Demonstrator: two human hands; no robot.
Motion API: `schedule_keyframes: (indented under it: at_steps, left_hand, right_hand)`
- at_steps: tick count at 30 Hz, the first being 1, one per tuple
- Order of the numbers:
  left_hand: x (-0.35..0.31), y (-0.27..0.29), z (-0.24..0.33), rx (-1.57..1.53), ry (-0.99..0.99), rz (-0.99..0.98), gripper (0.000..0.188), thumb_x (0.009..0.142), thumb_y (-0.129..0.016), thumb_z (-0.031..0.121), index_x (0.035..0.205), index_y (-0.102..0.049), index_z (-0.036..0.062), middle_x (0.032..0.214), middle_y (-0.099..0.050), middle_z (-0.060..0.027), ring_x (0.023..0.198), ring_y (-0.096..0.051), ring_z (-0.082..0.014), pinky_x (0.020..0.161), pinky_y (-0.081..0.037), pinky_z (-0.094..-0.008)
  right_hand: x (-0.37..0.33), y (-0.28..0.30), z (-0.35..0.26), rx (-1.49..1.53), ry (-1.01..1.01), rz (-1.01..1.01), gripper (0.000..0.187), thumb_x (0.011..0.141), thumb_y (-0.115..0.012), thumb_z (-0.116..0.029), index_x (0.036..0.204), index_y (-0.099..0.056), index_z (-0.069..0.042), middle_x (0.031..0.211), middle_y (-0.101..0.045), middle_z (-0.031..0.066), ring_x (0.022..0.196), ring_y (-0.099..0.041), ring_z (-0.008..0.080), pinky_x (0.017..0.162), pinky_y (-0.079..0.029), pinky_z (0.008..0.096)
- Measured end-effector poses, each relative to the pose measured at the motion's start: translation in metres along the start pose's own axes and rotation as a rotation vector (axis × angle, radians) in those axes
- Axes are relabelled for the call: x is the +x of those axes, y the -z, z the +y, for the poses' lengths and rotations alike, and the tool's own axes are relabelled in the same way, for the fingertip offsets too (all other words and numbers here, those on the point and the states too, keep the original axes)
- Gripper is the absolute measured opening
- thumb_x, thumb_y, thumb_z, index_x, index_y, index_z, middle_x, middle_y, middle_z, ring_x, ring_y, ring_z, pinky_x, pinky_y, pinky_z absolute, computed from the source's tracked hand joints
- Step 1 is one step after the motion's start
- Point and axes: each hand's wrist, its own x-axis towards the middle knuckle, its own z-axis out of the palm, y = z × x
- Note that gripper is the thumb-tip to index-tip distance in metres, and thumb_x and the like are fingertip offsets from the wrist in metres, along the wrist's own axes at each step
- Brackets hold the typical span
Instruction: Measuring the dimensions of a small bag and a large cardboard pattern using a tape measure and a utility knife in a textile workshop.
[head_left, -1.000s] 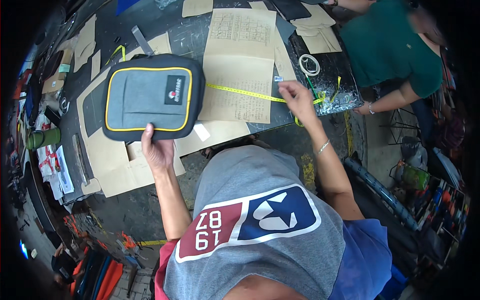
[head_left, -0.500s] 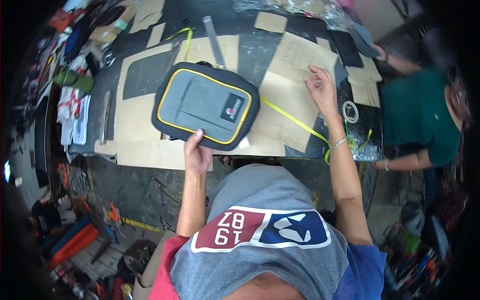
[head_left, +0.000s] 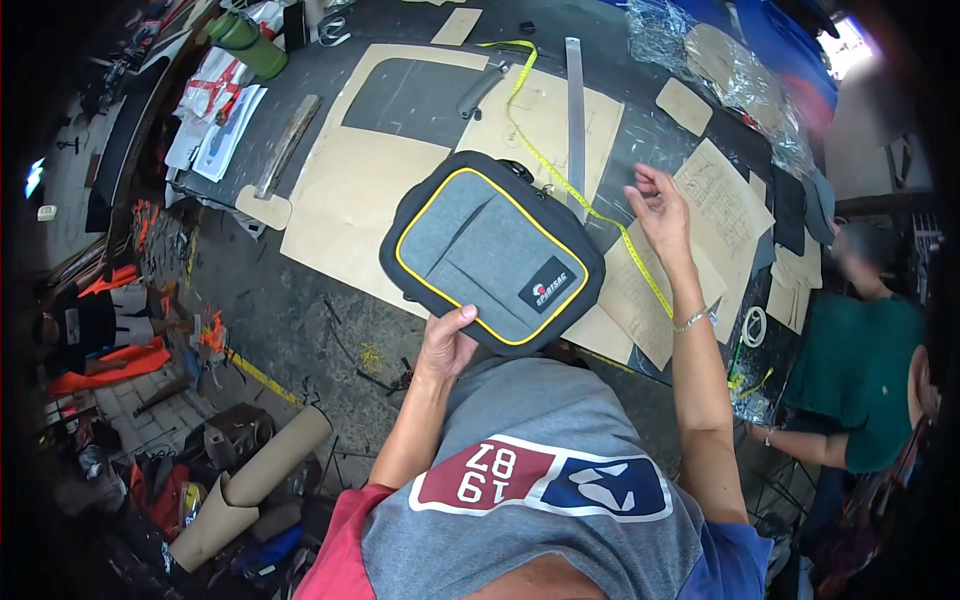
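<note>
A small grey bag (head_left: 480, 250) with black sides, yellow piping and a dark label patch is held up over the near part of the table. My left hand (head_left: 447, 340) grips its lower left edge, thumb on the front panel and fingers hidden behind. To the right of the bag, my right hand (head_left: 660, 212) is raised with loosely bent fingers apart, holding nothing. A yellow tape measure (head_left: 628, 240) runs between the bag and this hand, across brown card sheets (head_left: 345, 190). Beyond the bag lies a metal ruler (head_left: 575, 110).
Card pieces with handwriting (head_left: 725, 195) lie to the right, near a roll of tape (head_left: 754, 326). A green bottle (head_left: 245, 45) and papers (head_left: 228, 130) sit at the far left. A person in a green shirt (head_left: 850, 370) is at the table's right end.
The view has turned, so the table appears swung round. The bag is tilted further clockwise and sits closer to my body. My right hand remains raised and empty.
</note>
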Motion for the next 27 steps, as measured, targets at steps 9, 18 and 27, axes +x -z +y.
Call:
schedule_keyframes:
  at_steps: [9,18,27]
  left_hand:
    - [-0.007,0.026,0.026,-0.033,-0.048,0.092,0.068,0.081,-0.066,0.003,0.144,-0.04,-0.0019,0.139,-0.053,-0.0153,0.13,-0.053,-0.0302,0.11,-0.044,-0.047]
    - [-0.023,0.052,0.058,-0.036,-0.04,0.09,0.073,0.078,-0.065,-0.001,0.146,-0.037,-0.0018,0.139,-0.053,-0.0154,0.128,-0.054,-0.0307,0.109,-0.045,-0.0456]
    - [-0.024,0.082,0.069,0.113,0.064,0.134,0.063,0.075,-0.067,0.003,0.136,-0.049,-0.0046,0.125,-0.063,-0.0164,0.117,-0.063,-0.0319,0.102,-0.05,-0.0463]
  right_hand:
    - [0.077,-0.111,-0.032,0.088,-0.029,-0.223,0.023,0.093,-0.067,-0.014,0.111,-0.07,0.0,0.093,-0.073,0.005,0.085,-0.066,0.0085,0.081,-0.054,0.0245]
    - [0.172,-0.214,-0.049,-0.131,-0.127,-0.22,0.043,0.085,-0.068,-0.03,0.123,-0.065,-0.01,0.088,-0.071,0.0097,0.09,-0.07,0.0256,0.087,-0.053,0.0357]
    - [0.183,-0.237,-0.042,-0.085,-0.149,-0.287,0.047,0.088,-0.069,-0.031,0.126,-0.063,-0.006,0.098,-0.072,0.0135,0.092,-0.07,0.0241,0.088,-0.053,0.0363]
